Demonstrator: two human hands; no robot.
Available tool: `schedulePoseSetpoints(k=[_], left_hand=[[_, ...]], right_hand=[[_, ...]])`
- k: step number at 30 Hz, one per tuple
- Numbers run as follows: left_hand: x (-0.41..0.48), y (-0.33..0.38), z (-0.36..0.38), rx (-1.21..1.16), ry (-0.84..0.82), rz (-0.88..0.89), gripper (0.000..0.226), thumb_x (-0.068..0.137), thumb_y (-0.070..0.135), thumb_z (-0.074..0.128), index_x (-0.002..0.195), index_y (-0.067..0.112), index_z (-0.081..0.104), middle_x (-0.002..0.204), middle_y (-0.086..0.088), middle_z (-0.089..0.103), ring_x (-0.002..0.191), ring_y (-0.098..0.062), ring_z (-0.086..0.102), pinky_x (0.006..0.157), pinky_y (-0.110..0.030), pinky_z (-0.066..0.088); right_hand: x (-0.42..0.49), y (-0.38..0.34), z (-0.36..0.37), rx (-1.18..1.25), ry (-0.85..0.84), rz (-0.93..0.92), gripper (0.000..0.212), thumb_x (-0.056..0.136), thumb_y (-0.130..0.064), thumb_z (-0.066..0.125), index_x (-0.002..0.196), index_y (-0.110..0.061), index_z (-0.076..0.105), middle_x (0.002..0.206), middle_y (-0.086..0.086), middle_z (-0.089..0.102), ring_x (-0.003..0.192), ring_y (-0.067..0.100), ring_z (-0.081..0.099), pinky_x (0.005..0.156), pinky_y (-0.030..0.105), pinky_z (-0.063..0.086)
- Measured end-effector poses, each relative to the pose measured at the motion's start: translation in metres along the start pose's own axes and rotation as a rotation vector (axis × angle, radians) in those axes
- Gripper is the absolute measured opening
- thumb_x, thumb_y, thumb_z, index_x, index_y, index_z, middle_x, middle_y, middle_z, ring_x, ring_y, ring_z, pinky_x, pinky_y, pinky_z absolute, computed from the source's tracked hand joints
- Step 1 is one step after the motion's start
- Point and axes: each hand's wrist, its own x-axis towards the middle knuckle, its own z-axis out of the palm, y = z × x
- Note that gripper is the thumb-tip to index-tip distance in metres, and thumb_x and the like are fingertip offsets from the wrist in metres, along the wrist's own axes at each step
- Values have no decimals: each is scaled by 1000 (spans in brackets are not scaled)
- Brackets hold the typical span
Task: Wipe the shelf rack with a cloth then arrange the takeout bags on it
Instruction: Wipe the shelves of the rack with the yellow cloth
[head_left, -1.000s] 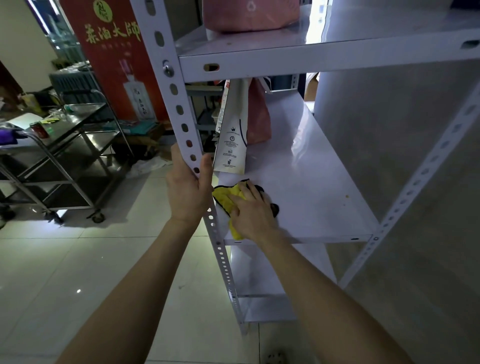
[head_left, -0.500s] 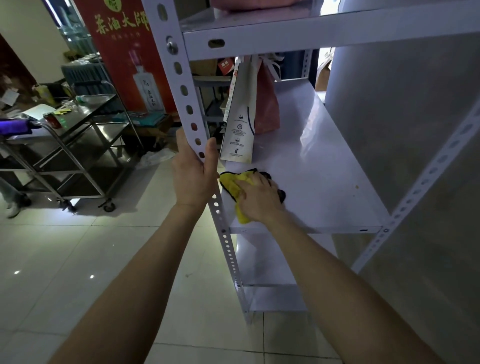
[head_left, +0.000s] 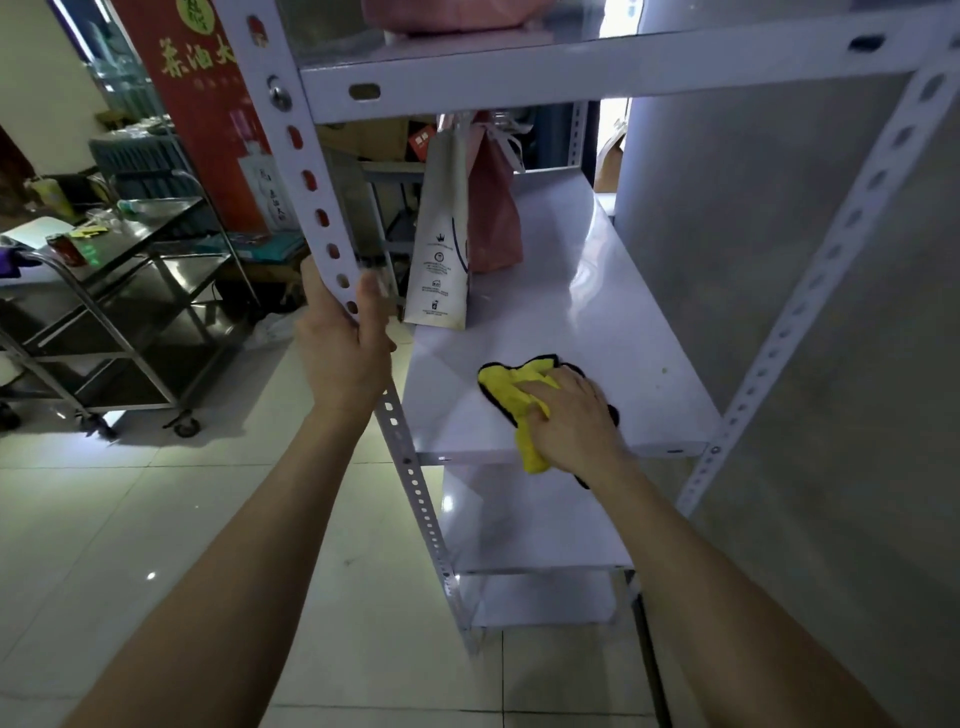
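My left hand (head_left: 343, 358) grips the rack's perforated upright (head_left: 306, 171); my right hand (head_left: 571, 415) holds a yellow cloth (head_left: 511, 387) against the middle shelf (head_left: 597, 312).

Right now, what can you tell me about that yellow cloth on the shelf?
The cloth is bright yellow with a dark edge, soft and fluffy-looking, bunched rather than flat. It lies near the front of the middle shelf, one end hanging over the edge. The right hand holds it down, fingers curled over it, hiding part.
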Motion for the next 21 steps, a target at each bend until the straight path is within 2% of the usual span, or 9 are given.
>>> schedulePoseSetpoints(k=[4, 7, 9, 12, 14, 16, 18, 20, 21], left_hand=[[-2, 2, 8, -21, 67, -1, 66, 111, 60, 41, 135, 0, 49, 80, -3, 66, 58, -19, 67, 51, -49, 58], [-1, 0, 11, -25, 111, 18, 51, 112, 57, 43, 126, 8, 51, 77, -8, 64, 56, -25, 65, 49, -50, 55], [2, -6, 11, 14, 118, 39, 36, 113, 55, 43, 118, 20, 48, 73, -11, 61, 55, -31, 63, 49, -52, 52], [3, -14, 9, 56, 117, 11, 40, 112, 57, 43, 117, 17, 49, 72, -11, 61, 56, -36, 62, 51, -54, 51], [2, -16, 9, 65, 127, -7, 44, 112, 57, 44, 116, 14, 50, 71, -11, 61, 54, -37, 61, 49, -54, 50], [0, -17, 8, 59, 127, -10, 44, 112, 57, 43, 114, 14, 50, 70, -12, 60, 53, -37, 60, 48, -53, 50], [0, -12, 9, 33, 139, 17, 36, 112, 58, 43, 112, 22, 51, 70, -13, 59, 54, -37, 60, 48, -53, 50], [-2, -5, 11, 27, 135, 65, 18, 112, 56, 42, 112, 38, 44, 70, -13, 59, 53, -35, 60, 48, -52, 51], [-2, -1, 11, 21, 131, 81, 16, 113, 56, 42, 113, 40, 42, 69, -13, 59, 52, -32, 61, 48, -51, 51]], right_hand=[[16, 73, -24, -119, 140, 296, 58, 91, -45, 35, 139, -32, 66, 146, 14, 56, 141, 38, 43, 122, 59, 24], [55, 99, -33, -132, 78, 459, 49, 99, -34, 41, 145, -33, 58, 157, 17, 41, 151, 38, 27, 128, 57, 7], [86, 104, -38, -151, 52, 519, 50, 97, -31, 39, 145, -30, 54, 159, 18, 36, 151, 39, 24, 128, 57, 5], [126, 89, -35, -113, -13, 558, 52, 97, -33, 38, 148, -32, 50, 163, 16, 31, 152, 41, 22, 126, 58, 7], [132, 60, -23, -128, -52, 468, 54, 97, -40, 40, 150, -34, 48, 163, 17, 32, 150, 42, 25, 125, 58, 11], [108, 27, -9, -135, -75, 256, 57, 96, -47, 40, 151, -34, 48, 160, 16, 38, 145, 41, 33, 122, 57, 20], [78, 15, 5, -140, -45, 103, 62, 92, -55, 37, 150, -37, 49, 157, 12, 43, 142, 38, 39, 120, 55, 27], [77, 27, -4, -75, -48, 25, 55, 89, -58, 39, 140, -43, 54, 145, 5, 55, 133, 34, 50, 115, 52, 40], [86, 37, -10, -88, -30, 31, 44, 87, -56, 42, 127, -43, 57, 129, 3, 63, 121, 34, 57, 106, 50, 49]])
